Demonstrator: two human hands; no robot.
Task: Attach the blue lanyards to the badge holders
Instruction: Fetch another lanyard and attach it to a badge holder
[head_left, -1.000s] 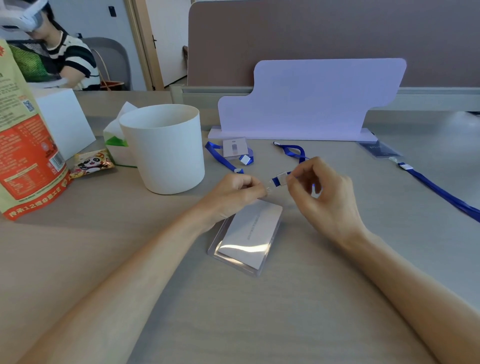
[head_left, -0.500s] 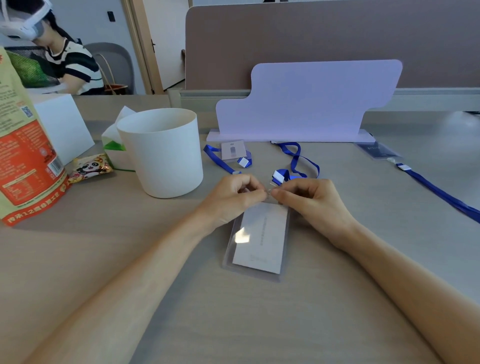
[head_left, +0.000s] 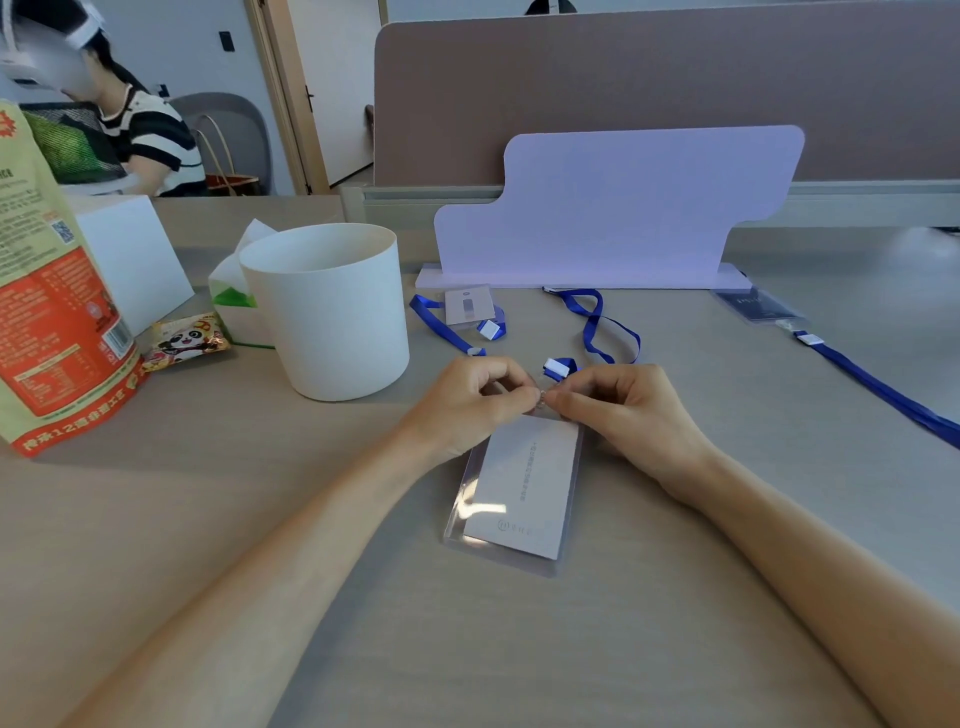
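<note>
A clear badge holder (head_left: 519, 488) with a white card lies on the table in front of me. My left hand (head_left: 467, 402) pinches its top edge. My right hand (head_left: 618, 410) pinches the small metal clip of a blue lanyard (head_left: 597, 325) right at that edge; fingertips of both hands meet there. The lanyard's ribbon loops away behind my hands. A second badge holder (head_left: 467, 304) with a blue lanyard (head_left: 441, 327) lies further back. A dark third badge holder (head_left: 756, 304) with its blue lanyard (head_left: 883, 387) lies at the right.
A white round tub (head_left: 327, 312) stands left of my hands. A tissue pack (head_left: 234, 296), a panda snack packet (head_left: 184, 340), a large orange bag (head_left: 47, 291) and a white box (head_left: 130, 254) are at the left. A lilac board (head_left: 613, 208) stands behind. A person sits far left.
My right hand came down from above the table, bringing the lanyard clip to the holder's top edge. The holder turned to lie lengthwise toward me. Both hands now meet there.
</note>
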